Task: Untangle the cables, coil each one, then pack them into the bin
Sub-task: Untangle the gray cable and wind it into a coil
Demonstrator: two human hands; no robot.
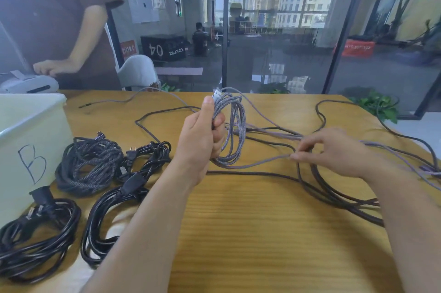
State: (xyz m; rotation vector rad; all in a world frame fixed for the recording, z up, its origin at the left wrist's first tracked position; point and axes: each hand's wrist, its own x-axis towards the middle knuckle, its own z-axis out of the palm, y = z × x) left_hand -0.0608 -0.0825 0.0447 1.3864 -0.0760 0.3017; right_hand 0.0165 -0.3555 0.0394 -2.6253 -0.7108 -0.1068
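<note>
Coiling under way: my left hand [202, 135] clamps the grey braided cable [235, 130] loops above mid-bench [238, 233], my right hand [334, 149] pinches its loose run, which I judge needs freeing from the dark cable [334, 199] tangle next.

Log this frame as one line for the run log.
stage: coiling | left hand: grips grey braided cable coil | right hand: pinches its loose strand | coiled black cables: on wooden table, outside white plastic bin
</note>
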